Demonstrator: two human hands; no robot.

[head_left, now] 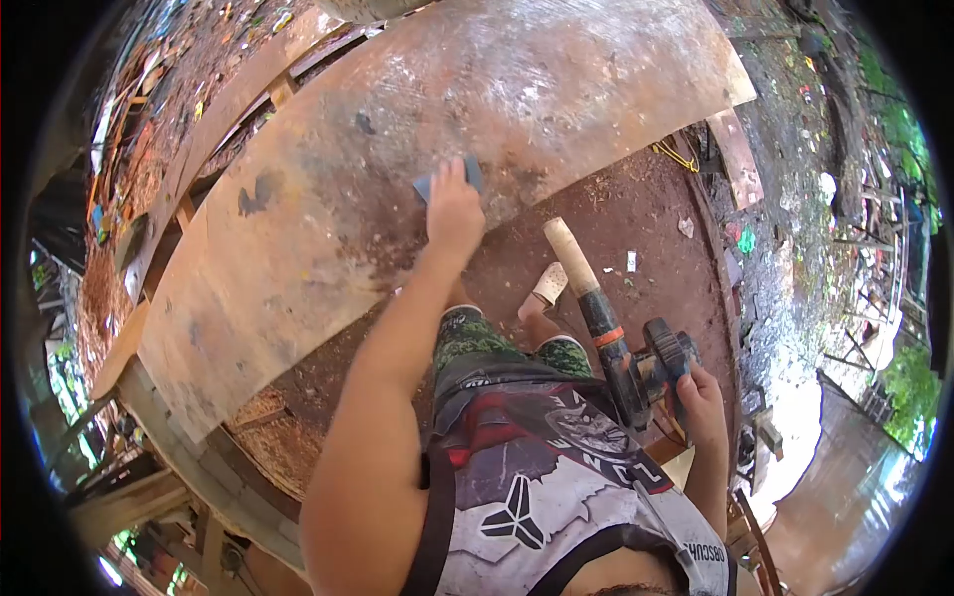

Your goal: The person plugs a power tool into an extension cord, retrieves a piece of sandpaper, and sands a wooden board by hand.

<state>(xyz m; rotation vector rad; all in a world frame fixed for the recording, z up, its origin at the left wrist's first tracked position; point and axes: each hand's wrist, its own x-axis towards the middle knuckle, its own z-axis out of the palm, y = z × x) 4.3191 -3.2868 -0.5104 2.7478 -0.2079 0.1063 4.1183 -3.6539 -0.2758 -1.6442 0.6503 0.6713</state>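
My left hand (457, 214) is pressed flat over a dark grey piece of sandpaper (421, 187) on a large stained plywood sheet (298, 238); the grey edges stick out on both sides of my fingers. On the right, beside my hip, my right hand (704, 397) is closed around the side part of a black pipe-shaped tool (626, 372). The tool has a tan end, an orange band and a ribbed black knob (664, 343). My fingers partly hide where I grip it.
Boards and a wooden frame (283, 91) lie beyond the plywood's left edge. My slippered foot (547, 288) rests on the brown dirt floor (656, 238). A pale board (735, 159) juts out at the right. Litter is scattered over the ground.
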